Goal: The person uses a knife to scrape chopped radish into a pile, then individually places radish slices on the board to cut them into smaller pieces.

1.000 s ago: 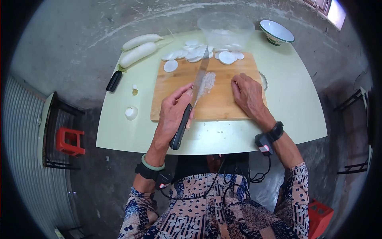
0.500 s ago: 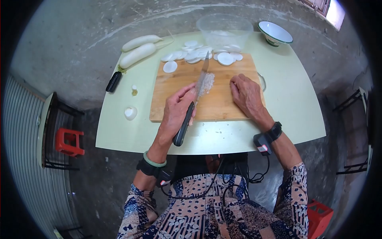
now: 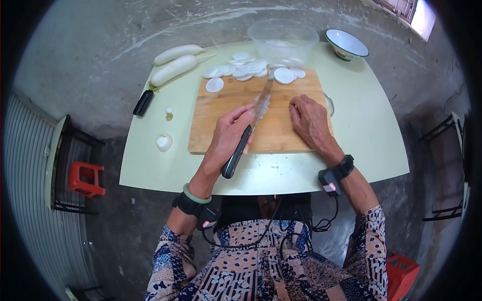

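Observation:
My left hand (image 3: 233, 131) is closed on a kitchen knife (image 3: 236, 152), gripping it where the blade meets the black handle. The blade points away from me and leans to the right. Beneath and beside the blade lies a small pile of finely chopped white bits (image 3: 264, 107), partly hidden by it. My right hand (image 3: 311, 119) rests on the right side of the wooden cutting board (image 3: 221, 123), fingers curled in, with nothing visible in them. Round white radish slices (image 3: 246, 69) lie overlapping at the board's far edge, and a separate slice (image 3: 214, 85) sits at its far left.
Two whole white radishes (image 3: 173, 70) lie at the far left of the table (image 3: 371, 135), near a black object (image 3: 143, 103) and cut-off end pieces (image 3: 164, 142). A clear plastic bowl (image 3: 283, 37) and a green-rimmed bowl (image 3: 347, 43) stand at the back. Red stools (image 3: 86, 179) flank the table.
My left hand has moved slightly right and the knife with it; its blade now leans more to the right and covers part of the chopped pile. My right hand has hardly moved.

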`<state>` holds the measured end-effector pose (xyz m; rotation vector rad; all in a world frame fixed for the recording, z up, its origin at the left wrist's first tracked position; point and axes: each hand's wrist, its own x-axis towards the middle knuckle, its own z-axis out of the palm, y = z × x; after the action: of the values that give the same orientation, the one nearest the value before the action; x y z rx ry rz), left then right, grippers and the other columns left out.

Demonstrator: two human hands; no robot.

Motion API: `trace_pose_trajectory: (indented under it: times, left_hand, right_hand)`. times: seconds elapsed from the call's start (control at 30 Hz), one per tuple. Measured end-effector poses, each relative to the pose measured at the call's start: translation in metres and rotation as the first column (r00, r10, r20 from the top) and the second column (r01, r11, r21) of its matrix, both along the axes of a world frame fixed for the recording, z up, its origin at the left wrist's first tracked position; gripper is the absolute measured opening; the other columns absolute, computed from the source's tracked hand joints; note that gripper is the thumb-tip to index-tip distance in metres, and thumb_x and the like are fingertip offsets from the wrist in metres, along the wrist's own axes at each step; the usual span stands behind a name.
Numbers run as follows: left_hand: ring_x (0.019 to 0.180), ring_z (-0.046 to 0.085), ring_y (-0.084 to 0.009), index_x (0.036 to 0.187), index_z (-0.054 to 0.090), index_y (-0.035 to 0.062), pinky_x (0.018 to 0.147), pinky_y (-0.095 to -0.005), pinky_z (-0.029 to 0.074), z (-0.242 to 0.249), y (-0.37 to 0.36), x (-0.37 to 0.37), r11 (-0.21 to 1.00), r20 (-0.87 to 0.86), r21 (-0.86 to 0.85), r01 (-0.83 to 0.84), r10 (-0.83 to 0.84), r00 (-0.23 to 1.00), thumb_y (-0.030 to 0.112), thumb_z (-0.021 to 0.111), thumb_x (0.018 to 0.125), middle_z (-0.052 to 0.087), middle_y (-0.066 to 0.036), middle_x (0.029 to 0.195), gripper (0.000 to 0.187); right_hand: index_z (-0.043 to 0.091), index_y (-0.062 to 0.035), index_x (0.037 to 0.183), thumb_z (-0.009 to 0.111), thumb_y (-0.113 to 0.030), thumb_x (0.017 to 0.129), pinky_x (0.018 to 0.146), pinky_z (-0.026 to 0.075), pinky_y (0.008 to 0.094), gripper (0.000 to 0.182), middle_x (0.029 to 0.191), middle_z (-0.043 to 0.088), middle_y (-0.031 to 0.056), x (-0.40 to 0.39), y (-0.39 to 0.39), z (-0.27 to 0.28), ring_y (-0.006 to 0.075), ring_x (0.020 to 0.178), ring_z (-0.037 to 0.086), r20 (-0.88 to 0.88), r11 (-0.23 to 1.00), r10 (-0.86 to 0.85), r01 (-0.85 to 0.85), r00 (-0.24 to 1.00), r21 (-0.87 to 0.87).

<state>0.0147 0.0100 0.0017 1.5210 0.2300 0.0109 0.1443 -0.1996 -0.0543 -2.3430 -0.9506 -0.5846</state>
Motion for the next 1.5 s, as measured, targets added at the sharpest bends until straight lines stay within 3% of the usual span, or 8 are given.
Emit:
trace_pose_trajectory:
  times: [0.13,0.2,0.53,1.5]
  left_hand:
    - [0.045,0.051,-0.0071,0.144,0.059,0.0009,0.043,-0.0225,0.040,0.005,-0.004,-0.003,0.997,0.004,-0.070,-0.010,0.010,1.000,0.033,0.057,0.108,0.058,-0.001,0.064,0.048]
    - [0.042,0.052,-0.0082,0.148,0.055,0.0022,0.041,-0.0220,0.039,-0.002,-0.004,-0.002,0.999,0.027,-0.045,0.029,-0.027,0.999,0.032,0.058,0.109,0.059,-0.003,0.064,0.050]
    - [0.045,0.051,-0.0074,0.145,0.059,0.0003,0.042,-0.0235,0.040,-0.001,-0.005,-0.014,1.000,0.012,-0.005,-0.027,0.027,1.000,0.032,0.059,0.107,0.059,-0.002,0.066,0.049]
    - [0.043,0.051,-0.0090,0.148,0.054,0.0023,0.041,-0.0231,0.040,-0.004,0.012,-0.029,0.990,-0.015,-0.050,-0.129,0.128,0.992,0.032,0.059,0.107,0.060,-0.004,0.064,0.050]
  right_hand:
    - [0.064,-0.0017,0.090,0.065,-0.008,0.094,0.071,0.052,0.0483,0.007,0.085,0.062,0.0168,-0.001,-0.001,-0.001,0.0369,0.082,0.066,0.017,1.000,0.002,-0.003,1.000,0.011]
    - [0.063,-0.0017,0.090,0.064,-0.008,0.094,0.071,0.052,0.0485,0.007,0.085,0.062,0.0169,-0.001,-0.001,-0.002,0.0371,0.082,0.066,0.017,1.000,0.005,-0.005,1.000,0.015]
    - [0.063,-0.0009,0.088,0.064,-0.008,0.094,0.071,0.052,0.0488,0.009,0.086,0.063,0.0172,-0.001,0.001,0.000,0.0372,0.082,0.066,0.004,1.000,0.002,-0.002,1.000,0.023]
    - [0.064,-0.0010,0.088,0.064,-0.008,0.094,0.071,0.052,0.0488,0.009,0.085,0.063,0.0176,0.001,0.000,0.003,0.0374,0.082,0.067,0.006,1.000,-0.013,0.013,1.000,0.021]
